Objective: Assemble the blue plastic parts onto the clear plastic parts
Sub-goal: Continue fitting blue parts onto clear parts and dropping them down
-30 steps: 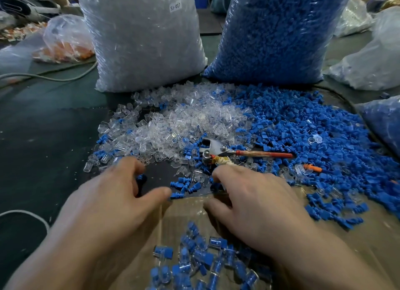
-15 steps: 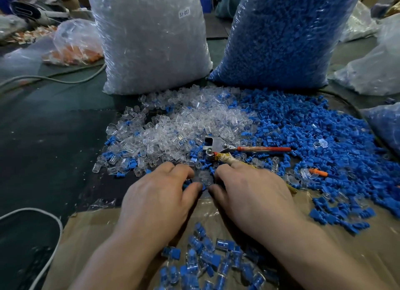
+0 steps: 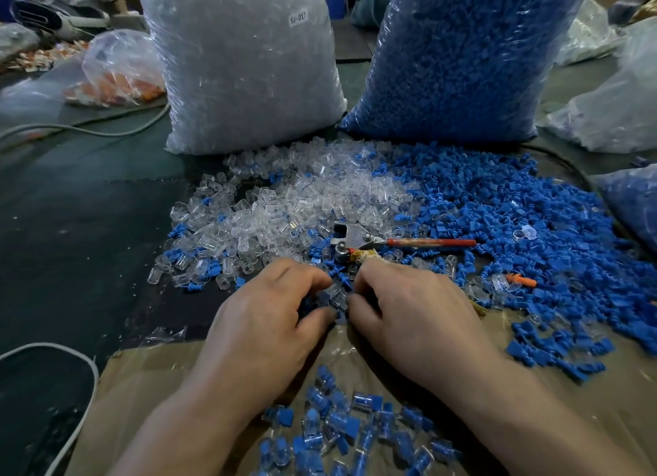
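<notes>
A heap of clear plastic parts (image 3: 302, 205) lies mid-table, with a wide spread of loose blue plastic parts (image 3: 515, 219) to its right. My left hand (image 3: 270, 319) and my right hand (image 3: 409, 312) meet knuckle to knuckle at the near edge of the piles. Their curled fingertips pinch a small clear part (image 3: 336, 294) with blue pieces around it. What each hand holds underneath is hidden. Several joined blue-and-clear pieces (image 3: 355, 429) lie on brown cardboard (image 3: 149, 386) between my forearms.
A tall bag of clear parts (image 3: 245, 66) and a tall bag of blue parts (image 3: 458, 56) stand behind the piles. Pliers with a red handle (image 3: 401, 242) lie just beyond my hands. A white cable (image 3: 89, 365) curves at the left. More plastic bags (image 3: 611, 113) sit right.
My left hand moved right from the cardboard's left edge to meet my right hand. Both hands now pinch small parts between them. The view shifted slightly.
</notes>
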`<state>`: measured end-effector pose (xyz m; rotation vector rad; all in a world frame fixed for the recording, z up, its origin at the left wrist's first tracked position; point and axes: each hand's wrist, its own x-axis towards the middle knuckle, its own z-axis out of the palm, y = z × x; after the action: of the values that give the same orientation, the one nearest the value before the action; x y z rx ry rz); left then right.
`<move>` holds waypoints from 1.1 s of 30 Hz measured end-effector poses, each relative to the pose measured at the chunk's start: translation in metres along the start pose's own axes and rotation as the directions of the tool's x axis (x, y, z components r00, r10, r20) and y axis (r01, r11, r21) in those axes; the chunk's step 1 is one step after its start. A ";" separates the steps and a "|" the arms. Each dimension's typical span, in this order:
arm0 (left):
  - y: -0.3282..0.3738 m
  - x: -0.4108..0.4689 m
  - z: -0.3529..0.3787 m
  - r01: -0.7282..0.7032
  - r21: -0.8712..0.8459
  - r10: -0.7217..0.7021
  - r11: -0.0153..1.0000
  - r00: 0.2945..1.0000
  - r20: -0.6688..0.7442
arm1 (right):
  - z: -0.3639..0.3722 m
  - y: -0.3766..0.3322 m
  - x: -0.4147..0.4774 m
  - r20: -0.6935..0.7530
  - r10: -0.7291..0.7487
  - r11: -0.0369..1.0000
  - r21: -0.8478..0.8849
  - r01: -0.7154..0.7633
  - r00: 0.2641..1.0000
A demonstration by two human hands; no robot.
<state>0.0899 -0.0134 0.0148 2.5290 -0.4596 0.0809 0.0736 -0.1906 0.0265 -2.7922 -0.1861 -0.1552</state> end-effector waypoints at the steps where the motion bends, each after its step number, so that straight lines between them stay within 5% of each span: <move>1: -0.001 0.000 0.001 -0.009 -0.013 0.009 1.000 1.000 -0.007 | 0.000 0.001 0.000 0.000 0.007 1.000 0.018 -0.007 1.000; 10: -0.006 -0.001 0.006 0.102 -0.289 -0.157 0.952 0.972 -0.173 | -0.003 0.005 0.001 0.025 0.016 0.999 0.044 -0.017 1.000; 15: -0.009 -0.002 0.001 0.190 -0.621 -0.340 0.760 0.931 -0.133 | -0.001 0.001 -0.002 0.048 -0.072 0.997 -0.025 0.073 0.996; 20: -0.015 -0.004 -0.012 0.256 -0.638 -0.362 0.726 0.932 -0.039 | -0.001 0.001 -0.004 0.048 -0.081 0.996 -0.040 0.083 0.996; 26: -0.012 -0.008 -0.018 0.274 -0.482 -0.351 0.832 0.934 -0.075 | -0.011 -0.007 -0.009 0.012 -0.113 0.991 0.070 0.112 0.993; 33: 0.003 -0.011 0.000 0.165 -0.432 -0.200 0.886 0.979 -0.035 | -0.006 -0.018 -0.009 0.111 -0.166 0.984 -0.042 0.171 0.980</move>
<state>0.0790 -0.0123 0.0151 2.1120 -0.1778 0.0063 0.0613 -0.1768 0.0364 -2.8354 -0.4518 -0.0504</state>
